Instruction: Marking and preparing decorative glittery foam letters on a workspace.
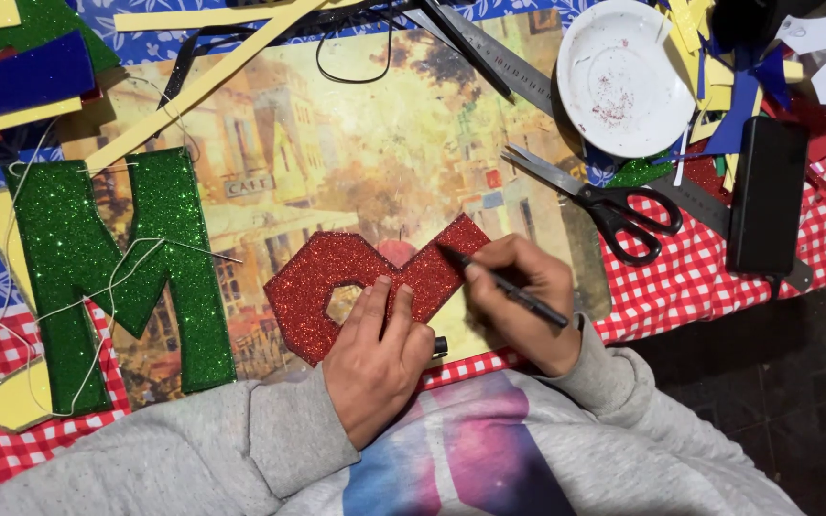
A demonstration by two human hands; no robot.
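A red glitter foam letter (336, 272) with a hole in it lies on a picture-printed mat (356, 143). My left hand (375, 358) presses flat on the letter's lower right part, fingers spread a little. My right hand (518, 306) holds a black pen (504, 282), whose tip touches the letter's right arm near its upper edge.
A big green glitter letter (112, 272) with white string over it lies to the left. Black-handled scissors (604, 201), a white plate (623, 76), a metal ruler (489, 48), a black box (767, 196) and foam scraps (728, 86) sit at upper right. The table edge runs along the right.
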